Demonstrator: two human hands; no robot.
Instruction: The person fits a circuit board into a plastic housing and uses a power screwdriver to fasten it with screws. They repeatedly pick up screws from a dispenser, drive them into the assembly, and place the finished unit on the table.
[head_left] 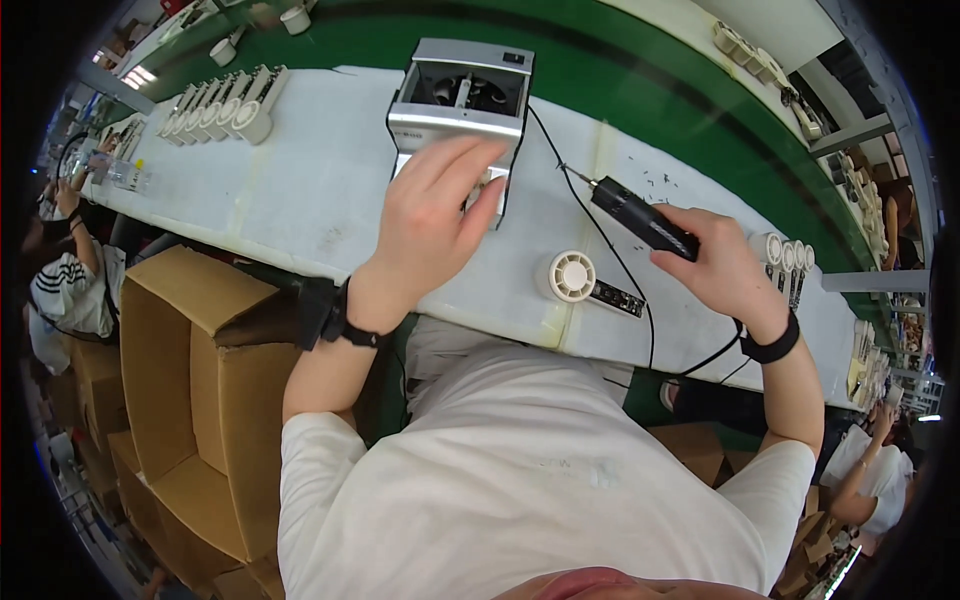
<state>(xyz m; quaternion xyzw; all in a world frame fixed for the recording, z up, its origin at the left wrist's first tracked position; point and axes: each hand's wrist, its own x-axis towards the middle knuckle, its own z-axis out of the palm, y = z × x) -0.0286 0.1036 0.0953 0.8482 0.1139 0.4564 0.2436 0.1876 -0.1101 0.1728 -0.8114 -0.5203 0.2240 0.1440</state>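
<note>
- Lowest in my head view, a white short-sleeved shirt [560,450] spans the foreground, with an open brown cardboard box [195,285] at its left.
- Past the shirt, on a white worktable [320,130], lies a round white plastic part with a spoked, grille-like face [573,276]; a narrow black circuit strip [617,298] extends from its right side. Neither of my hands touches it.
- My right hand [715,255] is wrapped around the rear of a black cylindrical electric screwdriver [645,220], held above the table to the right. Its slim metal bit points up and left.
- My left hand [435,215] is at the front of a silver box-shaped machine with an open top [460,125]. The fingers are bent, the thumb slightly apart; I cannot tell whether they pinch anything.
- A thin black cable [603,232] runs down the table between machine and screwdriver.
- Beyond the screwdriver, small dark pieces [666,178] lie scattered, too tiny to identify.
- At the table's far left stands a row of similar white parts [250,122].
- Farthest, a green surface [330,45] curves behind the table.
</note>
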